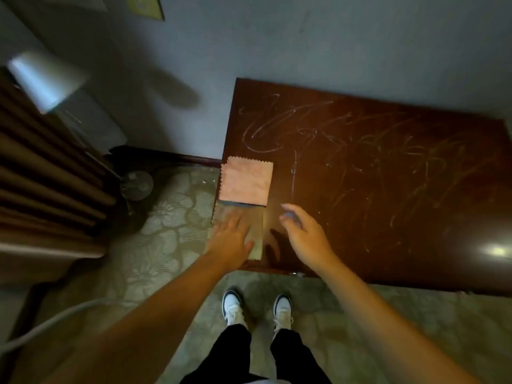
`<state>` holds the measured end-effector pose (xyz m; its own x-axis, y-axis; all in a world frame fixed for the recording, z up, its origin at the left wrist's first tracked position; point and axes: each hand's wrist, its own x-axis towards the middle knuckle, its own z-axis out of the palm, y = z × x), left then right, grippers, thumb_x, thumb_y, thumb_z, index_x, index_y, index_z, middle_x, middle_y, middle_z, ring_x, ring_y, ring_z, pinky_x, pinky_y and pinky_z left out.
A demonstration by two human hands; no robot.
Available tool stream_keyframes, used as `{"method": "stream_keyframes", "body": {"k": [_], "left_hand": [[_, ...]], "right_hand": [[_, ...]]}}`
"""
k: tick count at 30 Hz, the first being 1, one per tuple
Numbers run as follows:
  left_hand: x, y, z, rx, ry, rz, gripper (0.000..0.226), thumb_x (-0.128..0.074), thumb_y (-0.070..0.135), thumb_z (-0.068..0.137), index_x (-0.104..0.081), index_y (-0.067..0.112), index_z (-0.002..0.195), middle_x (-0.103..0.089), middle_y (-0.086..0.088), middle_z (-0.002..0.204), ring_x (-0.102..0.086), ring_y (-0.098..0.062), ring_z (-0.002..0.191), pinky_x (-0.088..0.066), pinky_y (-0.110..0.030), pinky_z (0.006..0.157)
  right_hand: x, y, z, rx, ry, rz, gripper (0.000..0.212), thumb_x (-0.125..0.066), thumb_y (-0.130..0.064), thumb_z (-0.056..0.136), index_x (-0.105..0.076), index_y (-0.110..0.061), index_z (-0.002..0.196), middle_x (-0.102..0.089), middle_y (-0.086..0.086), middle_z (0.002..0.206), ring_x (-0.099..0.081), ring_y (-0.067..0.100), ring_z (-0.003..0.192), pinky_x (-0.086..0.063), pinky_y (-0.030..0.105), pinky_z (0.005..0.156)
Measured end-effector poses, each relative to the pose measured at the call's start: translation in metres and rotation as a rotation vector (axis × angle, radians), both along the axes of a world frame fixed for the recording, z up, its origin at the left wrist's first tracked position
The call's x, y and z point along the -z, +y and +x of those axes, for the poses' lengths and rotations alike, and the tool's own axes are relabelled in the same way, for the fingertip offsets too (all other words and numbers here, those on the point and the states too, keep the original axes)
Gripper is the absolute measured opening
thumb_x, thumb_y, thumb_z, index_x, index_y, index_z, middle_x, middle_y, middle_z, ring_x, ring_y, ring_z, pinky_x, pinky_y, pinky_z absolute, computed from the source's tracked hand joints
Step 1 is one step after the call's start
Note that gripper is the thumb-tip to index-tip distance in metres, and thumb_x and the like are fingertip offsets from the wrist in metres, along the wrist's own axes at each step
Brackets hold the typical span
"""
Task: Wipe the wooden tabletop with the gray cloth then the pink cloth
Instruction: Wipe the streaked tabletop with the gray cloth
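Note:
The dark wooden tabletop (374, 189) is streaked with pale scribbled marks. At its left end lies a folded pink cloth (246, 181). Just in front of it, at the near left corner, lies the gray cloth (256, 225), which looks yellowish in this light. My left hand (231, 236) rests flat on the gray cloth with its fingers straight. My right hand (303, 231) hovers just right of the gray cloth, fingers loosely spread, holding nothing.
A wall runs behind the table. To the left stand a lamp with a white shade (44, 79) and a slatted wooden piece (41, 184). Patterned floor (166, 234) lies below, with my shoes (257, 309) at the table's front edge.

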<state>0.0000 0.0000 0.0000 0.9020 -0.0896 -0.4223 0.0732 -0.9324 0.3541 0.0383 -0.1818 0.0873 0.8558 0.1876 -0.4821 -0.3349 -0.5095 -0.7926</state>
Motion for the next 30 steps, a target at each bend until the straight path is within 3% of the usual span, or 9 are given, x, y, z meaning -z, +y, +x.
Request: {"method": "stream_keyframes", "body": {"k": [3,12,17,20,25,28,30], "left_hand": [[0.018,-0.007,-0.012,0.095,0.084,0.144,0.068,-0.027,0.051,0.106,0.000,0.022,0.161,0.016,-0.013,0.167,0.016,-0.035,0.153,0.003,-0.048,0.123],[0.027,-0.031,-0.025,0.083,0.044,0.271,0.067,-0.015,0.049,0.108,0.019,0.019,0.157,0.026,-0.015,0.164,0.020,-0.041,0.151,0.005,-0.054,0.124],[0.029,-0.054,-0.030,0.127,0.045,0.221,0.068,-0.015,0.050,0.107,0.027,0.022,0.153,0.032,-0.013,0.161,0.026,-0.039,0.149,0.009,-0.053,0.123],[0.034,-0.084,-0.031,0.154,0.039,0.198,0.067,-0.014,0.049,0.107,0.031,0.025,0.151,0.037,-0.013,0.158,0.030,-0.039,0.147,0.011,-0.054,0.122],[0.037,-0.141,-0.018,0.207,0.083,0.144,0.089,-0.028,0.060,0.101,0.041,0.021,0.142,0.042,-0.015,0.155,0.035,-0.040,0.143,0.007,-0.055,0.121],[0.030,-0.158,-0.006,0.238,0.099,0.035,0.097,-0.038,0.065,0.097,0.031,0.022,0.150,0.029,-0.012,0.163,0.024,-0.039,0.150,-0.006,-0.055,0.122],[0.024,-0.147,-0.002,0.220,0.052,-0.029,0.085,-0.046,0.059,0.096,0.004,0.028,0.158,0.011,-0.010,0.168,0.003,-0.034,0.154,-0.020,-0.053,0.118]], "right_hand": [[0.011,-0.011,-0.008,0.019,0.057,-0.040,0.035,-0.055,-0.031,0.106,-0.055,-0.033,0.141,-0.059,-0.002,0.142,-0.056,0.010,0.123,-0.042,0.028,0.099],[0.034,-0.025,-0.025,0.049,0.092,-0.094,0.042,-0.056,-0.026,0.105,-0.051,-0.031,0.146,-0.056,-0.002,0.143,-0.053,0.016,0.131,-0.045,0.043,0.113],[0.042,-0.031,-0.028,0.053,0.073,-0.125,0.040,-0.056,-0.027,0.104,-0.053,-0.029,0.144,-0.059,-0.005,0.137,-0.052,0.009,0.122,-0.042,0.029,0.101],[0.041,-0.038,-0.032,0.068,0.023,-0.150,0.037,-0.057,-0.030,0.104,-0.057,-0.030,0.140,-0.059,-0.023,0.119,-0.051,0.004,0.118,-0.040,0.019,0.091],[0.042,-0.060,-0.033,0.147,-0.037,-0.281,0.041,-0.053,-0.033,0.106,-0.054,-0.022,0.145,-0.058,-0.004,0.143,-0.051,0.014,0.132,-0.045,0.041,0.110],[0.044,-0.071,-0.030,0.134,-0.097,-0.380,0.039,-0.050,-0.028,0.107,-0.054,-0.019,0.145,-0.056,0.000,0.145,-0.048,0.017,0.134,-0.039,0.032,0.110],[0.047,-0.074,-0.027,0.073,-0.153,-0.428,0.040,-0.048,-0.024,0.107,-0.053,-0.017,0.145,-0.054,0.001,0.147,-0.044,0.017,0.138,-0.032,0.026,0.107]]}}
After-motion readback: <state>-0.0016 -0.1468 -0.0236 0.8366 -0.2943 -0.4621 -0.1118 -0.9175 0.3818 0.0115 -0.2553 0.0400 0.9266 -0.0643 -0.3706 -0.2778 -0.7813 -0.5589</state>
